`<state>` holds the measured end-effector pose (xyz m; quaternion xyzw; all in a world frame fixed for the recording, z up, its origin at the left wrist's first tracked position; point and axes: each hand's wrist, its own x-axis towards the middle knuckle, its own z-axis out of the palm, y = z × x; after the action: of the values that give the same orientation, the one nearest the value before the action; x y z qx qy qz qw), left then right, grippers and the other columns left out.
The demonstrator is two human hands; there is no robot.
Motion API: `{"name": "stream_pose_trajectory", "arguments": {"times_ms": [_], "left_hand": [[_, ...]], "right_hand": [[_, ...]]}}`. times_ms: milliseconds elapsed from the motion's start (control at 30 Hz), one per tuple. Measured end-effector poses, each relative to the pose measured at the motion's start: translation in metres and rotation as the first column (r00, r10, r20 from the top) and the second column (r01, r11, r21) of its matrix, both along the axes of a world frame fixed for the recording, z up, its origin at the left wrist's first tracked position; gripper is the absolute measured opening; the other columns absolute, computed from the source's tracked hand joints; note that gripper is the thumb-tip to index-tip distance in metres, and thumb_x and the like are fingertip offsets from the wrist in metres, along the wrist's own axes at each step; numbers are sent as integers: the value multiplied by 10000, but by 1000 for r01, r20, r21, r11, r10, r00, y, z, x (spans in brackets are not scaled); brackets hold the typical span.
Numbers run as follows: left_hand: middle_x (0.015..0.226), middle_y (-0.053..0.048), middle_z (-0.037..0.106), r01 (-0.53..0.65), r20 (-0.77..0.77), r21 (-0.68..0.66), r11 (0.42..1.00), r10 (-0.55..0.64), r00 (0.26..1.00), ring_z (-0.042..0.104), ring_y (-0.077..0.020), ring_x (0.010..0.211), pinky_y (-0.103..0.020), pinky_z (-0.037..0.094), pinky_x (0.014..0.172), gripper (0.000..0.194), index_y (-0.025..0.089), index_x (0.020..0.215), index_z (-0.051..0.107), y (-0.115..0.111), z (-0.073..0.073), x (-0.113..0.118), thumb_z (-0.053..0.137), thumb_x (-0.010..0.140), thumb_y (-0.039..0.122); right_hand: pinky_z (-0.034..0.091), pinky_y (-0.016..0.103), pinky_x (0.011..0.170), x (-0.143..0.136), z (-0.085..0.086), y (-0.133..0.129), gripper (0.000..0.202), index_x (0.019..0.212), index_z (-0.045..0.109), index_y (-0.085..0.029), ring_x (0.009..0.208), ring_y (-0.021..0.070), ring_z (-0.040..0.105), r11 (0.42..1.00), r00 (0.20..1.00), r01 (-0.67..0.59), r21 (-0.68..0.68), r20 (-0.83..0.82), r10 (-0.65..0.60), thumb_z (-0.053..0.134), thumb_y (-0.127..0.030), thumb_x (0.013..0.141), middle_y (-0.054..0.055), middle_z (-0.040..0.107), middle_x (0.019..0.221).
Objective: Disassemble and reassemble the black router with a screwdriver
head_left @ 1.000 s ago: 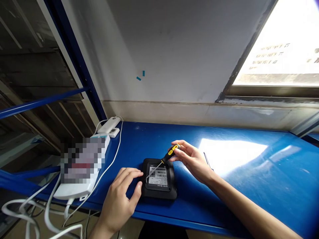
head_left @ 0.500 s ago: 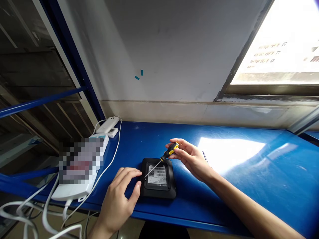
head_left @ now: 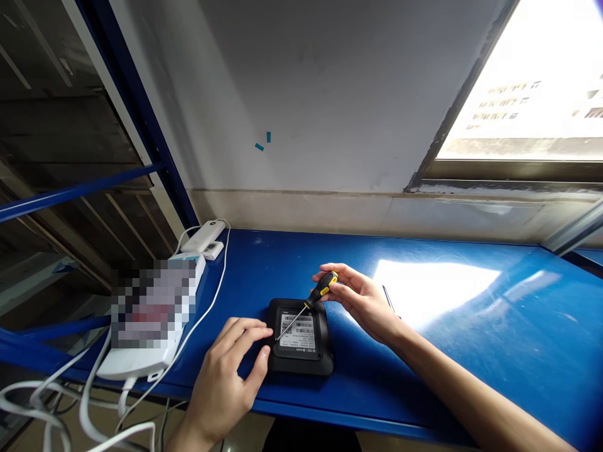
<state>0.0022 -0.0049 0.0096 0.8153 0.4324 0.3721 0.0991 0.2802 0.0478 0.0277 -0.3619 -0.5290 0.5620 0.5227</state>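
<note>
Well, nearest me the left hand (head_left: 226,367) rests with thumb and fingers parted at the left edge of a black device (head_left: 301,338), which lies label-up on the blue table (head_left: 273,263). Just beyond, the right hand (head_left: 351,294) grips a tilted screwdriver (head_left: 321,289), its tip down at the device's left side. Farther back, two blue tape pieces (head_left: 268,137) dot the wall (head_left: 330,94).

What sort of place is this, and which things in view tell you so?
Probably a workshop or repair bench: a screwdriver slants over a flat black device on a blue table, with a blue metal frame alongside.
</note>
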Motion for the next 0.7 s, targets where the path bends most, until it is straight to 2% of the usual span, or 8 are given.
{"name": "stream_pose_trajectory", "arguments": {"times_ms": [367, 467, 600, 700], "left_hand": [[1090, -57, 692, 44, -97, 48, 998, -39, 994, 661, -216, 1012, -347, 592, 874, 155, 261, 1060, 704, 0, -1, 3, 576, 974, 240], [1083, -71, 695, 46, -115, 101, 994, -34, 993, 666, -221, 1001, -347, 599, 857, 145, 241, 1047, 707, 1, -3, 4, 584, 971, 225], [1062, -91, 710, 60, -129, 209, 976, -33, 991, 678, -225, 974, -340, 610, 833, 157, 211, 1061, 722, -1, -6, 5, 597, 967, 198], [1060, -95, 732, 69, -136, 269, 961, -34, 990, 695, -227, 963, -331, 619, 824, 190, 205, 1105, 731, -3, -10, 4, 604, 965, 184]], "right_hand": [[580, 383, 904, 1, -5, 2, 363, 1202, 661, -243, 975, 205, 724, 1000, 1000, -19, -2, 13, 19, 722, -445, 905, 83, 731, 1171], [580, 388, 894, 1, -5, 2, 392, 1216, 649, -239, 966, 203, 718, 1000, 1000, 10, -9, 2, -10, 735, -444, 893, 86, 736, 1156], [584, 370, 824, 3, -2, 5, 422, 1237, 616, -242, 844, 172, 701, 982, 982, 186, 23, -14, -186, 729, -460, 894, 72, 741, 1106], [582, 364, 768, 7, 4, 7, 406, 1192, 607, -239, 757, 158, 677, 920, 925, 376, 110, 8, -379, 706, -501, 898, 52, 740, 1031]]}}
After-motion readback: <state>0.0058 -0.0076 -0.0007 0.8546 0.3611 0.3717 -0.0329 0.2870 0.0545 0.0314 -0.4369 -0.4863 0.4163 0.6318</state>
